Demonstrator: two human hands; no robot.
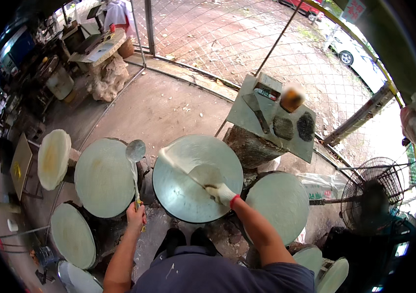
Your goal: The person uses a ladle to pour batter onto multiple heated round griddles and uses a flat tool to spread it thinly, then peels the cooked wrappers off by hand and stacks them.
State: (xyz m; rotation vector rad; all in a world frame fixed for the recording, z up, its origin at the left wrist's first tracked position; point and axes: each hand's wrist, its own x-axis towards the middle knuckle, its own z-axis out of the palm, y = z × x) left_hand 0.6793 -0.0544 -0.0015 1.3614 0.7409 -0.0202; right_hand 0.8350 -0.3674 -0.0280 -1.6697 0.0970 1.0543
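My left hand (135, 217) grips the yellowish handle end of a metal ladle (135, 151). The ladle's bowl is up and away from me, beside the rim of a pale round griddle. In a white glove with a red cuff, my right hand (222, 194) is over the large shallow metal pan (178, 201) in front of me. It closes on a long, thin pale-edged tool (173, 161) reaching toward the pan's far left rim; its exact form is blurred. A whitish layer (208, 146), apparently batter, coats the pan's far side.
Coated round griddles stand left (101, 179) and right (279, 205). Ahead, a board (237, 113) holds a scraper (257, 113), two dark pads (283, 127) and a box (268, 86). A fan (373, 197) stands right, a wire fence (208, 44) beyond.
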